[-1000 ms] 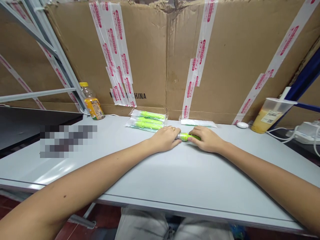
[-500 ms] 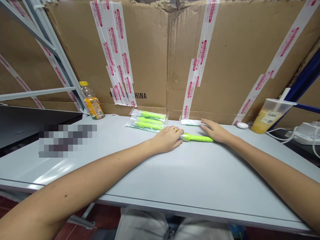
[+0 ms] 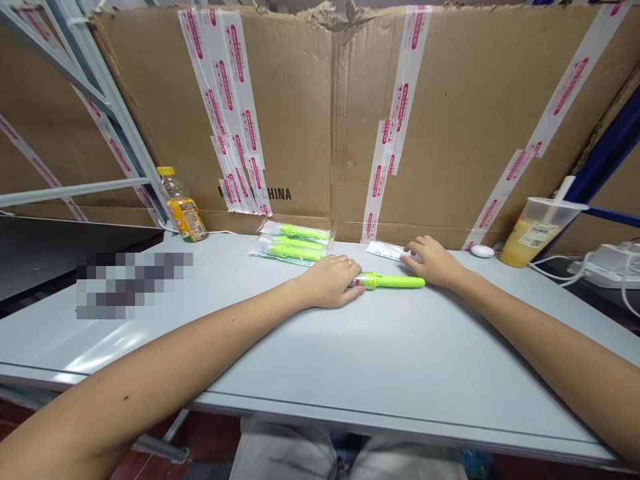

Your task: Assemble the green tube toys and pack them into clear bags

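A bright green pen-like stick (image 3: 395,282) lies flat on the grey table (image 3: 350,347). My left hand (image 3: 333,280) rests on the table with its fingers curled around the stick's clear left end. My right hand (image 3: 434,260) lies just behind the stick's right end, fingers stretched flat onto a clear empty plastic sleeve (image 3: 386,250). Behind my left hand lies a small pile of green sticks packed in clear sleeves (image 3: 295,242).
A taped cardboard wall (image 3: 350,113) closes off the back of the table. An orange drink bottle (image 3: 182,207) stands at the back left, a plastic cup with a straw (image 3: 537,230) at the back right beside a white round object (image 3: 483,251) and cables (image 3: 600,270).
My right hand let go of the green stick and moved back and right onto the clear sleeve. The stick now lies uncovered; my left hand stays on its left end.
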`<state>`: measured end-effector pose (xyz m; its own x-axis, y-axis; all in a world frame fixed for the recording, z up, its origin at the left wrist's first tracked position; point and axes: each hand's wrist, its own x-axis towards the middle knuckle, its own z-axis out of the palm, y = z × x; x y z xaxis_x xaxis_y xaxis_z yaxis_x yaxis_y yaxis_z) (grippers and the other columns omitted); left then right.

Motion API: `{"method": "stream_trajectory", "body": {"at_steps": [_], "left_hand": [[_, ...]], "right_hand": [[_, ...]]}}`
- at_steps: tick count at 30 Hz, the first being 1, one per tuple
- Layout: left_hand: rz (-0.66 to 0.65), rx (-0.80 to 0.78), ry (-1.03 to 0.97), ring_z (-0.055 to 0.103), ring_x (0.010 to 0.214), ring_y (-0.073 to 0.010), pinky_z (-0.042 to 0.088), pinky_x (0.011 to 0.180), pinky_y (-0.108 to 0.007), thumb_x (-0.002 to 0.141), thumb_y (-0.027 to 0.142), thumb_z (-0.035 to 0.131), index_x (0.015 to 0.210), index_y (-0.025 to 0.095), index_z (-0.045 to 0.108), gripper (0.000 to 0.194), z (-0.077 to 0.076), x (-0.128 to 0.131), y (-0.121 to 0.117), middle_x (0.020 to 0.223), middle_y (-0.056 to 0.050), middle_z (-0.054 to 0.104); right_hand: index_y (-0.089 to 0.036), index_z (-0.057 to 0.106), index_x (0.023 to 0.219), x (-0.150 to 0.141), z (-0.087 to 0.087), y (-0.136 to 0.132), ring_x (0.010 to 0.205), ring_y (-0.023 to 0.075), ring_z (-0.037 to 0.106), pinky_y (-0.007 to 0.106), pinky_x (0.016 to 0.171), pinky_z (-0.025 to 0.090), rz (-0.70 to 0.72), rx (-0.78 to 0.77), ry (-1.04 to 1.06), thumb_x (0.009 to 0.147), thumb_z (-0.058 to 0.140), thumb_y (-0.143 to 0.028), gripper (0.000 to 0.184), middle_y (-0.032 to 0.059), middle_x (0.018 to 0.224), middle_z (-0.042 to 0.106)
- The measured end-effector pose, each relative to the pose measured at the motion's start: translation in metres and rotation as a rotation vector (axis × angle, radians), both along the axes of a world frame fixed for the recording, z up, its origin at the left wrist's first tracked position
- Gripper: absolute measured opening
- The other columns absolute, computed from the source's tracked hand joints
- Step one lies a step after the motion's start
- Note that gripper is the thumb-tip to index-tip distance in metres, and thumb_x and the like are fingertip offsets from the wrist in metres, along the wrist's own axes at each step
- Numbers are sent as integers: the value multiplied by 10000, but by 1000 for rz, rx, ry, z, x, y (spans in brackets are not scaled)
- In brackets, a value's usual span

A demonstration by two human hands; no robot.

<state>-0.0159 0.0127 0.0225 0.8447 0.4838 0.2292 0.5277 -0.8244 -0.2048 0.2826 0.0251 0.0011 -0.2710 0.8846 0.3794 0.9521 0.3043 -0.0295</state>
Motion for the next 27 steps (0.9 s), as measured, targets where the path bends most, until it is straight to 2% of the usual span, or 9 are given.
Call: {"method": "stream_trajectory", "body": {"at_steps": [3,6,8,10,13,15,18,21,27], "left_hand": [[-14,3,-10,640,959,-288,461,799,-390,958,443,462,1274,144,536,441,-1,0,-1,999,-120,681],[-55,38,13,635,968,-268,462,801,-379,980,404,432,1343,197,491,422,-1,1,-1,1035,-95,673],[-52,51,27,631,973,-259,463,806,-372,992,389,407,1318,214,512,384,-2,0,-1,1038,-90,668],[-20,48,27,627,989,-259,466,816,-371,996,377,389,1267,196,543,361,-2,0,-1,1040,-101,665],[24,30,5,619,1028,-271,471,851,-381,989,374,392,1220,156,566,362,-3,0,0,1053,-125,664],[33,12,-22,616,1048,-280,475,864,-390,979,398,420,1272,141,538,408,-4,0,0,1074,-130,661],[20,-6,-44,610,1070,-282,477,868,-391,958,456,477,1348,157,485,492,-4,0,-1,1127,-125,646],[-13,-20,-36,601,1072,-269,469,890,-377,961,472,485,1325,179,505,467,-4,2,0,1145,-116,631],[26,-86,-9,621,1029,-278,470,818,-363,959,560,450,1203,160,574,485,-4,5,3,1068,-112,650]], "right_hand": [[-133,614,1248,5,-5,4,1160,330,513,466,983,429,36,9,11,940,481,-520,513,186,1215,599],[-138,526,1381,11,-10,7,1261,346,477,488,1054,388,44,-83,42,927,501,-556,617,199,1368,528],[-135,511,1396,14,-12,8,1248,340,502,482,1054,394,43,-164,68,933,491,-553,624,198,1368,535],[-134,543,1348,16,-11,8,1205,319,537,459,1035,415,63,-219,78,942,486,-492,545,186,1313,570],[-137,569,1275,17,-8,7,1175,300,554,437,1013,431,117,-227,50,900,526,-352,434,168,1253,596],[-132,548,1293,16,-6,5,1187,301,553,432,1013,434,139,-223,45,860,559,-310,468,169,1274,592],[-117,489,1373,12,-4,1,1246,313,536,432,1036,425,147,-240,72,857,582,-359,577,183,1365,559],[-120,455,1417,7,-3,-2,1293,322,516,438,1069,408,143,-263,109,879,580,-459,648,188,1425,530],[-171,493,1377,2,-3,-3,1241,316,554,439,1024,452,151,-233,115,881,585,-483,594,161,1373,566]]}}
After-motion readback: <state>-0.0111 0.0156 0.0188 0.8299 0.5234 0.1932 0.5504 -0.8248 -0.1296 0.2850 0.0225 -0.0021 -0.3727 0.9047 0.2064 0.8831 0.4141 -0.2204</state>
